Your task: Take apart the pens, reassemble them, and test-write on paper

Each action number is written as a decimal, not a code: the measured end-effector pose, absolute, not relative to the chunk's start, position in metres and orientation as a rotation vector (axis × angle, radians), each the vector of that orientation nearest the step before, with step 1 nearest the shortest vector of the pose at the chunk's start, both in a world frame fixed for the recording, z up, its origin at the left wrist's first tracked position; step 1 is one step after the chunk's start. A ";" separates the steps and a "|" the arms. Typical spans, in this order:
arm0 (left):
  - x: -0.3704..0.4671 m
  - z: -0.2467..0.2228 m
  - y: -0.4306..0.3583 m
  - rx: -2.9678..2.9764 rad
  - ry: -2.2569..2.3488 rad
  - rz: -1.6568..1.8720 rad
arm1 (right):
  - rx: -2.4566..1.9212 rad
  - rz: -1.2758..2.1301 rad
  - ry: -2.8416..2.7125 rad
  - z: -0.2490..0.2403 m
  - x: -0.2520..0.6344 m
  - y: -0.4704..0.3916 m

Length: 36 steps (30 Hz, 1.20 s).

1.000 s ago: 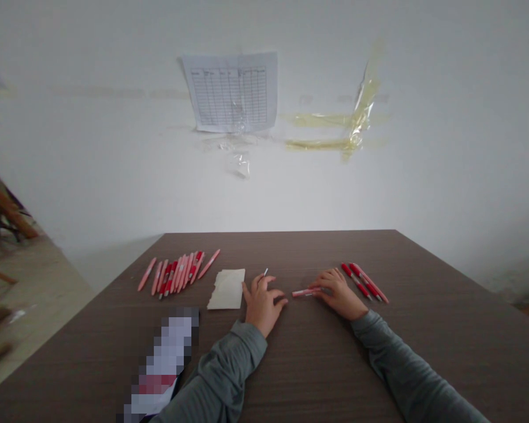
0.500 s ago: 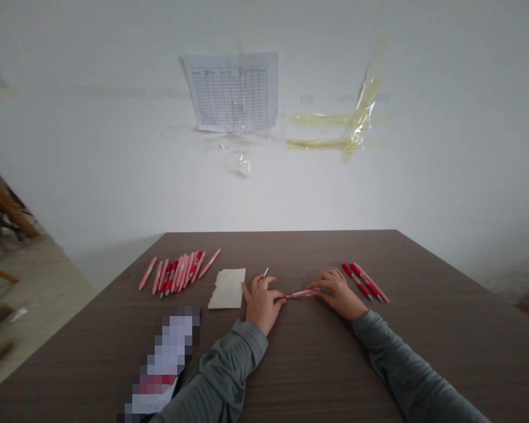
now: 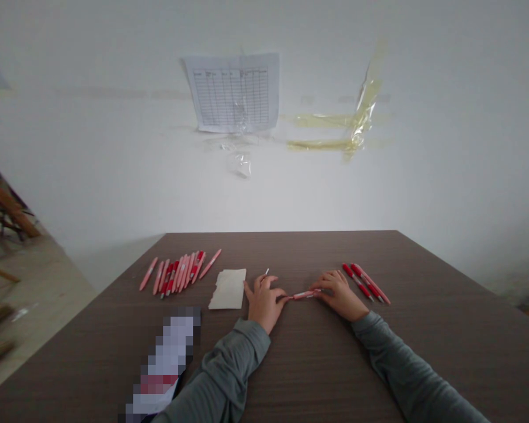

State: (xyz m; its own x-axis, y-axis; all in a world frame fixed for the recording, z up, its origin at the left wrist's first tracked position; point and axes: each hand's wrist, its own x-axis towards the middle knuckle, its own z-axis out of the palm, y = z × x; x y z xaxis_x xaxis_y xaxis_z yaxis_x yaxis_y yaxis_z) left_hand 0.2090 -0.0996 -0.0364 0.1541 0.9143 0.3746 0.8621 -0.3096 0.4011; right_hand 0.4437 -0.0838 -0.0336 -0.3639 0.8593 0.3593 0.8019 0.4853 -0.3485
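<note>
Between my hands a pink pen (image 3: 303,295) lies level, just above or on the brown table (image 3: 300,364). My left hand (image 3: 264,302) pinches its left tip with thumb and forefinger; a thin white stick (image 3: 267,272) pokes up by the other fingers of that hand. The pen's right end is pinched by my right hand (image 3: 340,295). Left of my left hand lies a torn-edged cream paper (image 3: 228,289). Just right of my right hand, several red and pink pens (image 3: 367,282) rest side by side at a slant.
A row of several pink and red pens (image 3: 180,273) lies at the table's left. Nearer, left of my left sleeve, is a blurred-out pixelated object (image 3: 167,358). Behind the table, a printed sheet (image 3: 235,94) and yellowish tape (image 3: 359,132) are stuck to the wall.
My left hand has shifted very slightly to the right, and the white stick shows a little less above its fingers. My right hand has hardly moved.
</note>
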 end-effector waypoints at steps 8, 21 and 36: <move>0.209 -0.037 -0.100 2.310 1.839 0.930 | -1.442 0.065 -2.202 -0.034 0.451 -0.081; 0.211 -0.032 -0.104 2.303 1.879 0.909 | -1.445 0.080 -2.189 -0.033 0.450 -0.083; 0.211 -0.029 -0.106 2.316 1.819 0.886 | -1.333 0.069 -2.196 -0.034 0.449 -0.080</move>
